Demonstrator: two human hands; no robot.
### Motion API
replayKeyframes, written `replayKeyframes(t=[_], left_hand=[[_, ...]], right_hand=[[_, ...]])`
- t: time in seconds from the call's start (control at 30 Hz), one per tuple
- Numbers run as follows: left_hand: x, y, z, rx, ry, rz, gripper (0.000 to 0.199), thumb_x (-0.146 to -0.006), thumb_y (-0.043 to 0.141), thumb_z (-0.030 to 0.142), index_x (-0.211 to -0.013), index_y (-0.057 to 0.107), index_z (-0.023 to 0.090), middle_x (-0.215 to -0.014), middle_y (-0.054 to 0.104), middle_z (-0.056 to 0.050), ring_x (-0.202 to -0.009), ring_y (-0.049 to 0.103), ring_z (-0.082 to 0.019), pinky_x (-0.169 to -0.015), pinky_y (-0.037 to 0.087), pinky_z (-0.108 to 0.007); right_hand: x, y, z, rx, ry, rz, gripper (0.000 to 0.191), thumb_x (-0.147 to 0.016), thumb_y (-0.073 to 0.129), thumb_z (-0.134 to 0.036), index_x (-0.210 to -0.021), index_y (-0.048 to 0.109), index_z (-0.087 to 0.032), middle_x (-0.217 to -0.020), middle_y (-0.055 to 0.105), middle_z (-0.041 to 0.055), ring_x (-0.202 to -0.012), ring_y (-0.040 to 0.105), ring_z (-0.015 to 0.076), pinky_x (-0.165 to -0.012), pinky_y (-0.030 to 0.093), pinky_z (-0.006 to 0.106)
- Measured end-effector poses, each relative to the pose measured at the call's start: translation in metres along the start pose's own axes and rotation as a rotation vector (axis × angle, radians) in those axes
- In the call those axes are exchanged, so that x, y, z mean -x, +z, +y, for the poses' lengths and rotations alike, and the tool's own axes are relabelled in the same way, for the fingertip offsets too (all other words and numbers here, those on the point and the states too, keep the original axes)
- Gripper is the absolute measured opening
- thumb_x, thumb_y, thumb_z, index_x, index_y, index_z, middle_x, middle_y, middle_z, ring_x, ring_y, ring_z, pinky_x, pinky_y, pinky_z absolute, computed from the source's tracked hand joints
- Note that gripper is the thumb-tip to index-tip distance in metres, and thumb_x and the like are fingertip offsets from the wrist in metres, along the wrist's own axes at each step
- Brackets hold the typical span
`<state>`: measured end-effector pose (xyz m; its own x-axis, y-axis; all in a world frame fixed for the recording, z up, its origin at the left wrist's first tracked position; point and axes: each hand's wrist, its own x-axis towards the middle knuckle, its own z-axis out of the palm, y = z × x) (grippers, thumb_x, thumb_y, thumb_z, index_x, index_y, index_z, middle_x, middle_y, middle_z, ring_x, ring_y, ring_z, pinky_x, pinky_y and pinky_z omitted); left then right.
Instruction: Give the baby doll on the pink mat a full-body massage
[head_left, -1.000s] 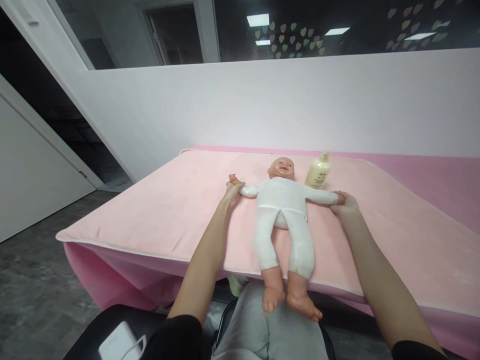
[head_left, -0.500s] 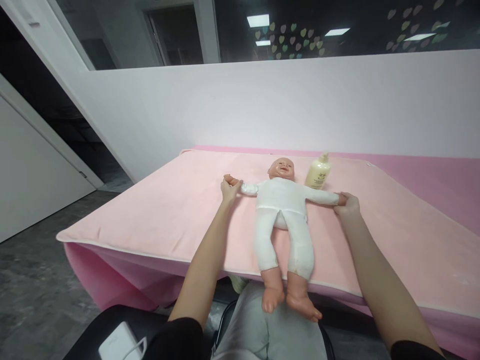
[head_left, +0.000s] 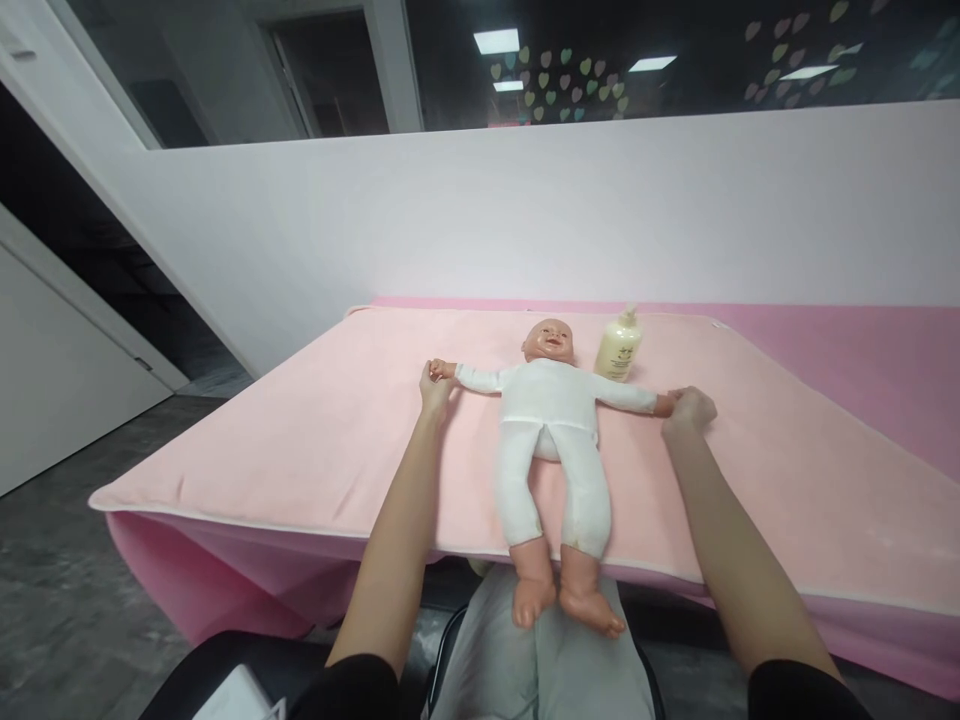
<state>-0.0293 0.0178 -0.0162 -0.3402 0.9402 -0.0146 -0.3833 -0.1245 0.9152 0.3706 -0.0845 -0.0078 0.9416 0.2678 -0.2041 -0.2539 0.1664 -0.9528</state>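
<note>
A baby doll [head_left: 549, 395] with a white cloth body lies face up on the pink padded cover [head_left: 300, 430], its arms stretched out sideways and its feet hanging over the front edge. On the left, my left hand [head_left: 436, 390] is closed round the doll's hand, whose fingers show above mine. My right hand [head_left: 688, 408] grips the doll's other hand at the right, hiding most of it. Beside the doll's head stands a pale yellow pump bottle [head_left: 619, 346], not touched by either hand.
Behind the table rises a white wall [head_left: 525, 220] with a dark window above. My legs [head_left: 495, 650] are under the front edge, below the doll's feet. A white device [head_left: 236, 695] lies on a black seat at the lower left.
The view has shifted slightly, moving the scene left. My left hand now sits lower round the doll's hand, and that doll arm looks straighter. Both hands still hold on.
</note>
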Motion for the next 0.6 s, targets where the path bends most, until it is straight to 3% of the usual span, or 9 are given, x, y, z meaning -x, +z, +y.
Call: replayKeyframes(t=[0.17,0.43,0.6], left_hand=[[0.0020,-0.0016,0.0021,0.032,-0.003,-0.029,0.083,-0.054,0.063,-0.012,-0.126,0.048,0.027,-0.119,0.058,-0.005,-0.088,0.063,-0.012,-0.076,0.049,-0.022],[0.0015,-0.0029,-0.0018,-0.019,0.005,-0.034,0.078,-0.056,0.064,-0.009,-0.124,0.050,0.025,-0.114,0.060,-0.004,-0.082,0.063,-0.011,-0.069,0.048,-0.022],[0.0007,-0.0041,-0.0047,-0.035,0.032,-0.045,0.079,-0.056,0.067,-0.007,-0.126,0.050,0.026,-0.113,0.061,-0.005,-0.088,0.063,-0.013,-0.068,0.048,-0.022]], right_hand=[[0.0009,0.0003,0.0045,0.016,-0.041,0.002,0.022,-0.058,0.047,-0.001,-0.072,0.054,-0.017,-0.061,0.054,-0.0040,-0.060,0.052,0.0099,-0.061,0.048,0.022],[0.0063,-0.0009,-0.0010,0.024,-0.016,-0.017,0.022,-0.057,0.047,-0.002,-0.070,0.057,-0.016,-0.063,0.054,-0.0030,-0.061,0.052,0.0089,-0.053,0.044,0.018],[0.0034,-0.0011,0.0000,0.034,0.005,-0.042,0.021,-0.058,0.049,-0.004,-0.072,0.057,-0.017,-0.065,0.057,-0.0024,-0.062,0.054,0.0100,-0.049,0.045,0.018]])
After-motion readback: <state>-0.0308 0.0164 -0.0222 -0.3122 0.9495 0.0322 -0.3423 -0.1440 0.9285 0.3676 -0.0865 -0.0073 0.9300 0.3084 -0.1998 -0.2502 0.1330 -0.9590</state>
